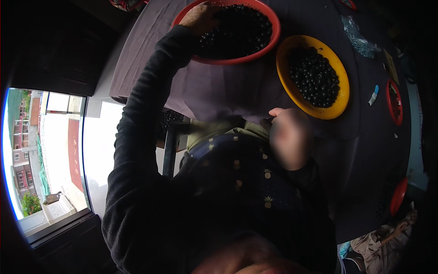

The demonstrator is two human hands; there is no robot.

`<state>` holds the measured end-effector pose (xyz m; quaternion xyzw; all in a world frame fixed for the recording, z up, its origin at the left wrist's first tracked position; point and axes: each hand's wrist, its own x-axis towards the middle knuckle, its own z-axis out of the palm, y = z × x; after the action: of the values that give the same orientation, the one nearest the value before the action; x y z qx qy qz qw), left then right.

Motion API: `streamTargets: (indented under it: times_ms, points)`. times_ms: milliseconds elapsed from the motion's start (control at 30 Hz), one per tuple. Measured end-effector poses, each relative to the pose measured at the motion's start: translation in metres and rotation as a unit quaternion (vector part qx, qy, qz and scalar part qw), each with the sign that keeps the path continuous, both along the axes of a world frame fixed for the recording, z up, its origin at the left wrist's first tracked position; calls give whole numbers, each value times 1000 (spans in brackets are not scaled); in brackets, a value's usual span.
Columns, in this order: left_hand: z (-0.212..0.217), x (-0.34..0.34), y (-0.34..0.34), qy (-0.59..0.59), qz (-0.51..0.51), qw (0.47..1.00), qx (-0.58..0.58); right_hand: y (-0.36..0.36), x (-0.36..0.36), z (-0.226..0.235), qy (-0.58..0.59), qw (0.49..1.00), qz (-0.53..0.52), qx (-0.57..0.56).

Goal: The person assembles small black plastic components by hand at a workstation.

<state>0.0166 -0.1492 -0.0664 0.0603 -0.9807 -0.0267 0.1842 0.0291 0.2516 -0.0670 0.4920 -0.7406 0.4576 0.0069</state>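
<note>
The draped counter [219,91] bears a red basin [237,60] and, rightward, a smaller yellow bowl [282,68]. The left hand [199,19] crosses the basin's left rim, dark balls [244,32] lying right of its grip; the right hand [292,139] is nearer the bowl. I cannot tell either grip's state.

A bright opening [51,160] on my left, a cloth-covered desk [365,137] on my right.
Through the opening I can see buildings [20,153], a green bush [31,204] and a red panel [74,155]. Toward the upper right I make out a crumpled clear bag [358,39]; below it lie a small blue-and-white scrap [373,95] and, near that, a red dish [389,101], its contents too dim for me to tell. Farther down I have beige cloth [375,250].
</note>
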Motion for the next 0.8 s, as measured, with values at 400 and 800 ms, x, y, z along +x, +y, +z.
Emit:
streamTargets:
  times_ms: [400,800]
  points:
    - [31,-1,21,-54,-40,998,7,-10,4,6,5,1000,22,18]
    - [29,-8,11,-49,-55,996,-41,-19,13,15,-10,999,33,21]
